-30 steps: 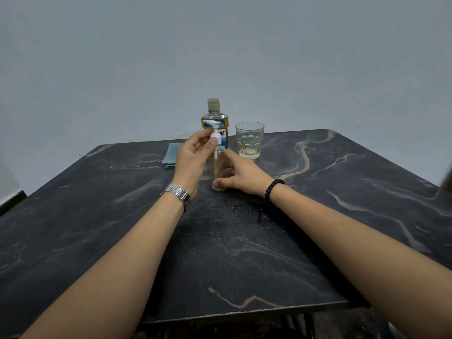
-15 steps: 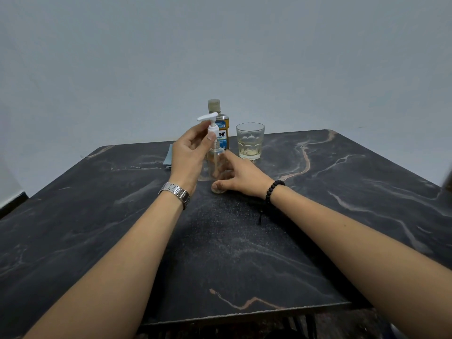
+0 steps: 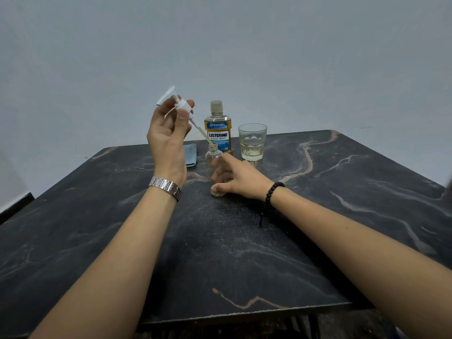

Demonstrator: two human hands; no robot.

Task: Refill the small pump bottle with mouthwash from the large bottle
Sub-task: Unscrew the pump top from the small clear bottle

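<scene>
The small clear pump bottle [image 3: 213, 159] stands upright on the dark marble table [image 3: 244, 241], and my right hand [image 3: 236, 176] grips its lower body. My left hand [image 3: 168, 133] pinches the white pump head [image 3: 182, 106], raised and tilted to the left. Its thin dip tube slants down with the tip still at the bottle's open neck. Just behind stands the large mouthwash bottle [image 3: 218, 129], capped, with a blue and yellow label and amber liquid.
A clear glass [image 3: 252, 141] with a little pale yellow liquid stands right of the large bottle. A folded blue cloth [image 3: 191, 154] lies behind my left hand. The table's near edge runs across the bottom of the view.
My left hand has lifted the pump head up and to the left, drawing the dip tube almost out of the small bottle. My right hand has stayed on the bottle.
</scene>
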